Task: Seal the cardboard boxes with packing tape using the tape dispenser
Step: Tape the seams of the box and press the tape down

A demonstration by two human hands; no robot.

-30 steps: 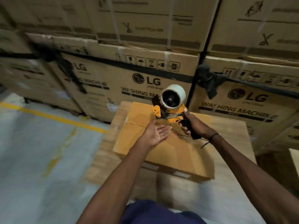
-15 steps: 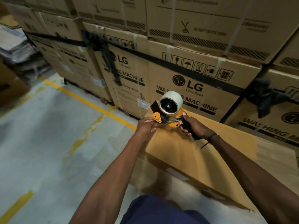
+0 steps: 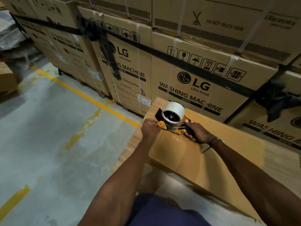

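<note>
A flat brown cardboard box [image 3: 200, 154] lies on a wooden table [image 3: 130, 154], with glossy tape over its top near the far left end. My right hand [image 3: 197, 132] grips the black handle of the orange tape dispenser [image 3: 173, 119], which carries a white tape roll and sits at the box's far left end. My left hand [image 3: 149, 129] has curled fingers at the dispenser's orange front end, by the box's left edge. What those fingers pinch is hidden.
Large strapped washing machine cartons [image 3: 195, 79] are stacked close behind the table. A grey concrete floor [image 3: 48, 136] with yellow lines [image 3: 84, 95] lies to the left. More boxes stand at the far left edge.
My view has swung left. My left hand went from lying flat on the box top to curling at the dispenser's front end near the box's left edge. My right hand keeps hold of the handle.
</note>
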